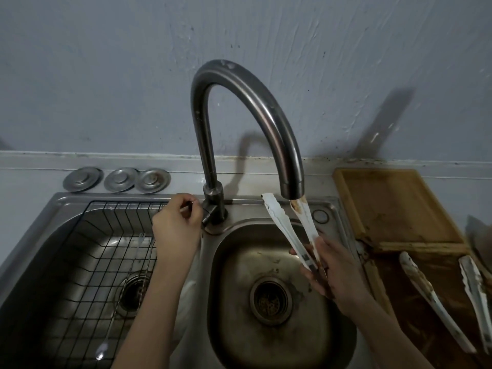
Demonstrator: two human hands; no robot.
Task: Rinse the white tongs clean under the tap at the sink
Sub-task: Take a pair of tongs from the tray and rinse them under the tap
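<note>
We see the white tongs (288, 230) held over the right basin of the sink (282, 339), their two arms spread apart in a narrow V that opens upward and away from us. The left arm is mostly clean and white, with a scalloped edge along its tip. The right arm carries brown stains, heaviest at its tip, which sits directly beneath the mouth of the tap (266, 113); we cannot tell whether water is running. More brown smears show low down where the two arms meet.

Our right hand (330, 272) grips the tongs at that joined end, fingers curled round the handle and thumb across it, with brown smudges on the fingers. Our left hand (177, 225) is at the base of the tap, its fingers bent and closed on the small dark lever (206, 213) that sticks out to the left.

In the left basin lies a black wire rack (87, 251), and a long-handled fork (125, 294) rests across it. Three round metal plugs (117, 179) lie in a row on the ledge behind that basin. To the right of the sink a worn wooden board (396, 206) lies on the counter, and a second pair of stained white tongs (436, 302) lies near its front edge, well apart from the pair in our grasp.
</note>
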